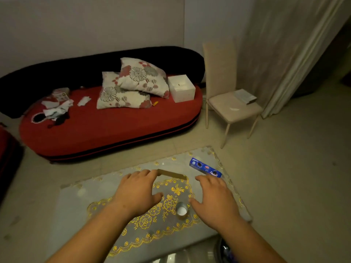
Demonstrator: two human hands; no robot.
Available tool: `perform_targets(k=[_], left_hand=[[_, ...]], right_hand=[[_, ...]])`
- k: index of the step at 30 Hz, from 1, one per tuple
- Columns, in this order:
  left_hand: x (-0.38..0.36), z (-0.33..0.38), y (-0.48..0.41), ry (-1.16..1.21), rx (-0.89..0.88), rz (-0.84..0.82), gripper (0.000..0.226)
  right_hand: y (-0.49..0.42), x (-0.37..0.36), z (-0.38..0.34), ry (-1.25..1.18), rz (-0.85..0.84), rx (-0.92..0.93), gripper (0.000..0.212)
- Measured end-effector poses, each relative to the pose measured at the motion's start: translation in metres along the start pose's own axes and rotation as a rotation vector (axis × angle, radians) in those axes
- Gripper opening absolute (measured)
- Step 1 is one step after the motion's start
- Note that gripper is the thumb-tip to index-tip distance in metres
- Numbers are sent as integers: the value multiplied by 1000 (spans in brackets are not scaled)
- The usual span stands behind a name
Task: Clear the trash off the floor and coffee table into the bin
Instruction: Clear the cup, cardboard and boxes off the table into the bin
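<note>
Both hands hover over the coffee table, which wears a clear cover with gold flower patterns. My left hand is spread flat, its fingertips at the left end of a flat brown cardboard strip. My right hand is open too, fingers relaxed, holding nothing. Between the two hands stands a small open can or cup with a pale inside. A blue cookie box lies at the table's far right corner, just beyond my right fingertips. A dark bin rim shows at the bottom edge.
A red and black sofa stands beyond the table, with two floral pillows, a white box and scattered papers. A beige chair carrying a book sits at the right, beside a curtain.
</note>
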State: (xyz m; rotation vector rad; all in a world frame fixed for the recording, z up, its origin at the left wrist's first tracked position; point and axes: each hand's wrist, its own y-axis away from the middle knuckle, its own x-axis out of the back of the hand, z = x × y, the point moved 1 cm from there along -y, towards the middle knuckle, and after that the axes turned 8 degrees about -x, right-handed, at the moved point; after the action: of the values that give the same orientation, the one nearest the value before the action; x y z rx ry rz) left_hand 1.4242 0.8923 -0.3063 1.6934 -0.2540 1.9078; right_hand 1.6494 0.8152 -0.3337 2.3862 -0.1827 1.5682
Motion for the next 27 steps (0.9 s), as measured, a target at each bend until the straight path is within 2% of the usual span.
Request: perform_targets(k=[6, 10, 13, 18, 22, 25, 27], left_hand=[[-83, -29, -87, 3, -37, -124, 66], [-157, -60, -154, -23, -99, -225, 71], [-210, -81, -202, -12, -135, -238, 75], [-283, -106, -269, -52, -208, -207, 68], [-332, -127, -303, -166, -231, -193, 77], [-362, -137, -318, -184, -233, -237, 64], [-370, -136, -322, -185, -252, -283, 49]], right_hand=[[-47, -78, 29, -21, -127, -64, 69], [-84, -146, 42, -31, -152, -103, 66], [-106, -205, 50, -17, -202, -150, 69], [-128, -297, 64, -47, -289, -239, 81], [-133, -345, 77, -118, -323, -299, 89], [-134, -369, 83, -191, -366, -328, 83], [-135, -375, 85, -207, -390, -305, 70]])
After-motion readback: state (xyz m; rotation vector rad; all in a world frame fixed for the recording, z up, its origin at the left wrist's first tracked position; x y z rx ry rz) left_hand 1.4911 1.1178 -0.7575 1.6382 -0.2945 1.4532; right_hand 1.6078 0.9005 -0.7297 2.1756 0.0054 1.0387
